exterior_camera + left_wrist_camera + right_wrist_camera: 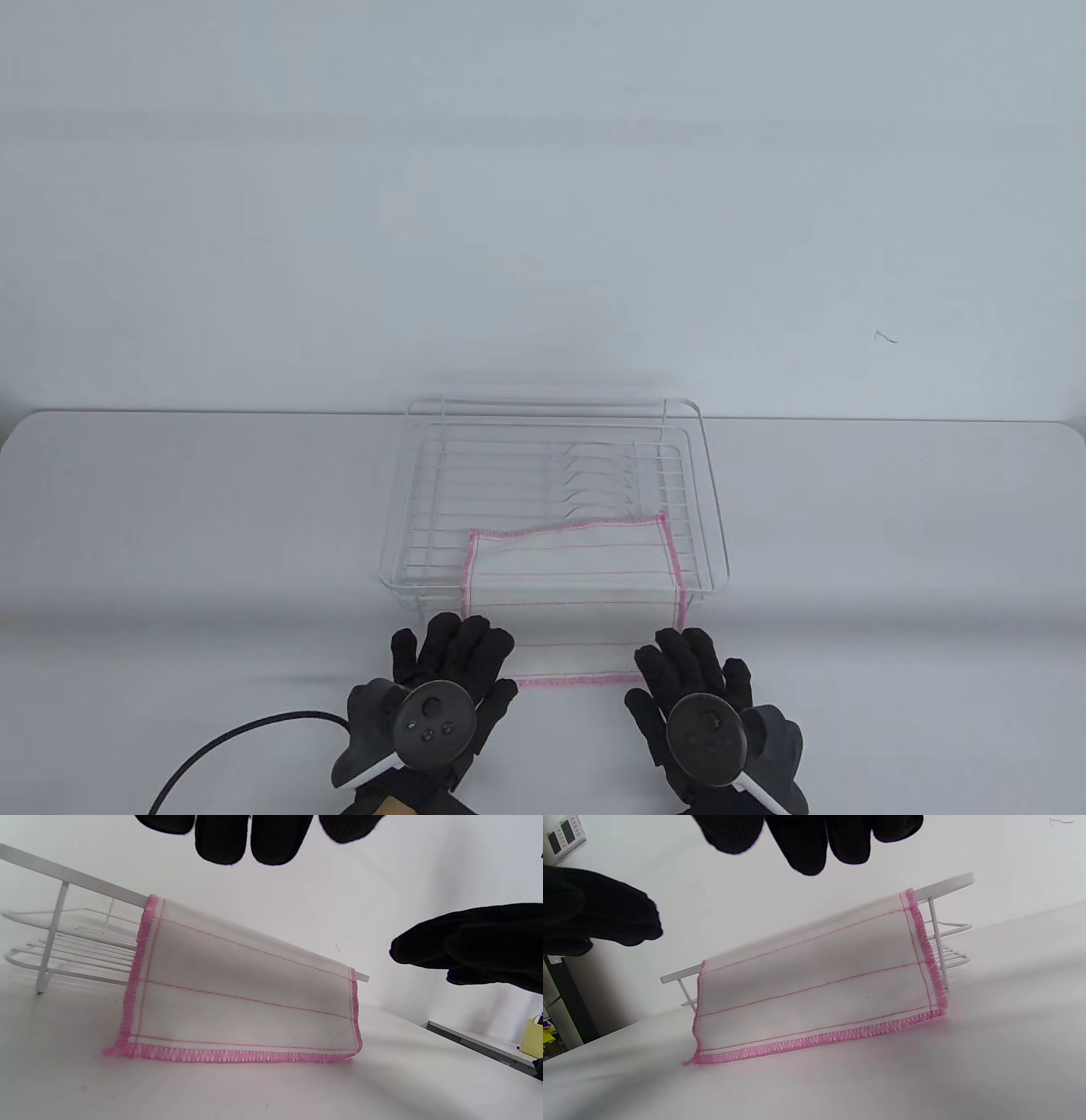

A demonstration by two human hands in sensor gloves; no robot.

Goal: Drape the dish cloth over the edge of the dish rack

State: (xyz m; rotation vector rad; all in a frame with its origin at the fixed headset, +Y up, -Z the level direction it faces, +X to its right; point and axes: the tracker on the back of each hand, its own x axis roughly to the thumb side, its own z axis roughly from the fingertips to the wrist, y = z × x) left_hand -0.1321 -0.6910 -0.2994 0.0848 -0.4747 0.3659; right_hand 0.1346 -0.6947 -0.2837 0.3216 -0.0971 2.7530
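Observation:
A white dish cloth [573,586] with a pink stitched hem hangs over the near edge of a white wire dish rack [424,475]. Its far part lies inside the rack and its near part reaches the table. The cloth also shows in the left wrist view [242,993] and the right wrist view [818,988], where the rack rail [946,885] sticks out beside it. My left hand [454,671] is just left of the cloth's near hem, my right hand [691,679] just right of it. Both hands are open, fingers spread, holding nothing and clear of the cloth.
A black cable [221,747] runs from my left wrist to the bottom left. The white table [170,526] extends to both sides of the rack, with a plain wall behind it.

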